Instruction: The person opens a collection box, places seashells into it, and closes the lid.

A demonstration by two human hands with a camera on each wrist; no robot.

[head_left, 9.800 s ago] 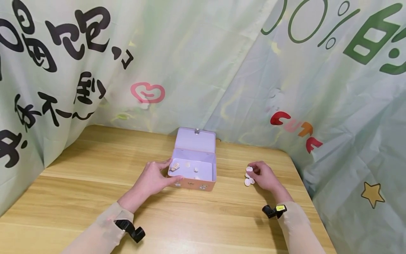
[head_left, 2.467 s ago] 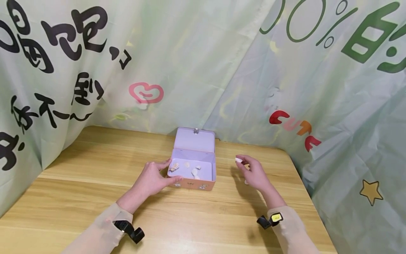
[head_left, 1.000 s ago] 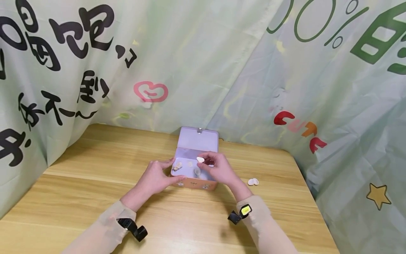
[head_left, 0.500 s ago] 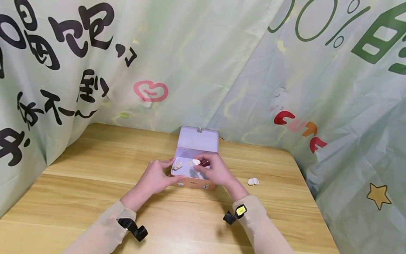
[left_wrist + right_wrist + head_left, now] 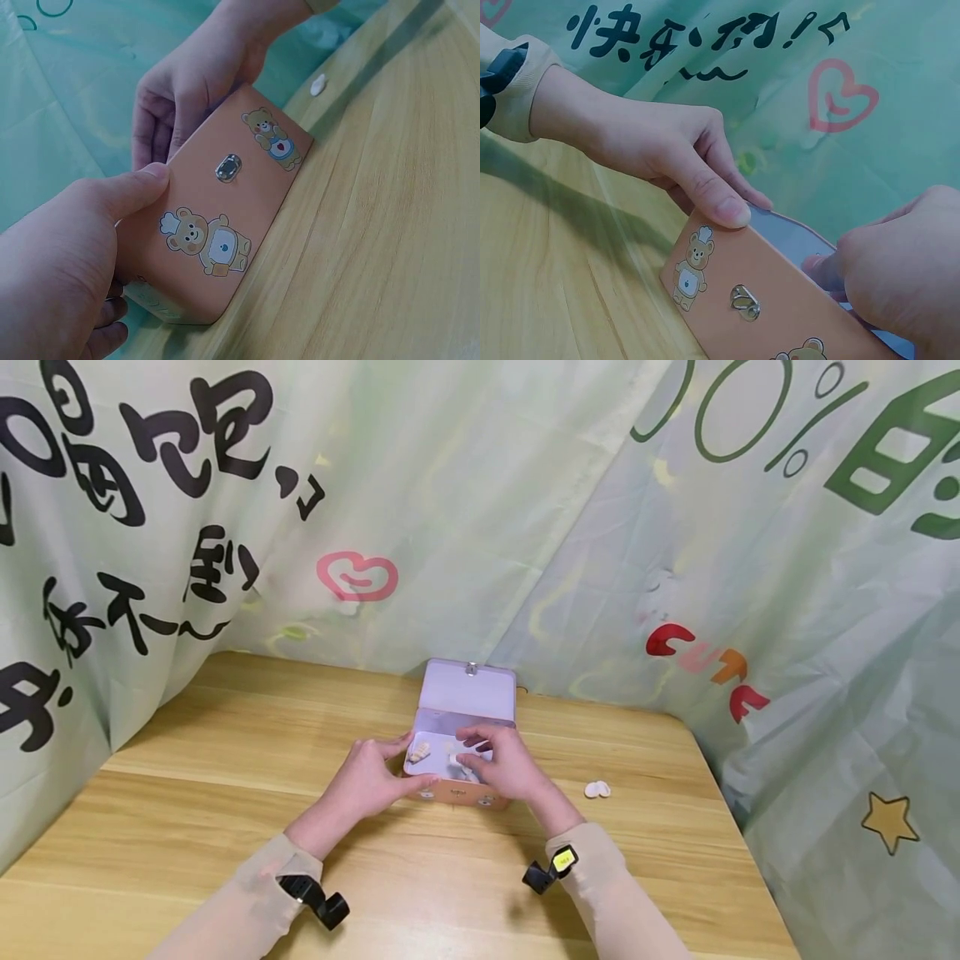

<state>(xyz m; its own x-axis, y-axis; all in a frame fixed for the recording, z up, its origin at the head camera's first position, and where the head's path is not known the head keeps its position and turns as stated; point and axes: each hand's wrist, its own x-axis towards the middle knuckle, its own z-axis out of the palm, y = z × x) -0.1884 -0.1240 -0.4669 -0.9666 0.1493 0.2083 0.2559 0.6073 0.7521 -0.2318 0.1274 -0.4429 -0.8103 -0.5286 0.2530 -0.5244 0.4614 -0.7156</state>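
Wooden tabletop (image 5: 427, 877): lidded box (image 5: 472, 795), open, spiral shell (image 5: 420, 752) inside; two pale shells (image 5: 592, 790) to right. Left hand (image 5: 369, 781): fingers gripping box's near-left corner, firm bracing advisable. Right hand (image 5: 506, 764): fingers parted over interior, seemingly empty; low release best.

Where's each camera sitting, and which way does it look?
Head: on the person's head, facing forward and down at the orange, purple-lined rectangular box; two beige-sleeved arms, left grip and right grip show.
Left wrist: worn there, facing the box's front; left grip is near, right grip beyond.
Right wrist: worn there, facing the box's front and the left grip; right grip is at lower right.
Both wrist views share the box's front, silver metal clasp and brown cartoon bears.
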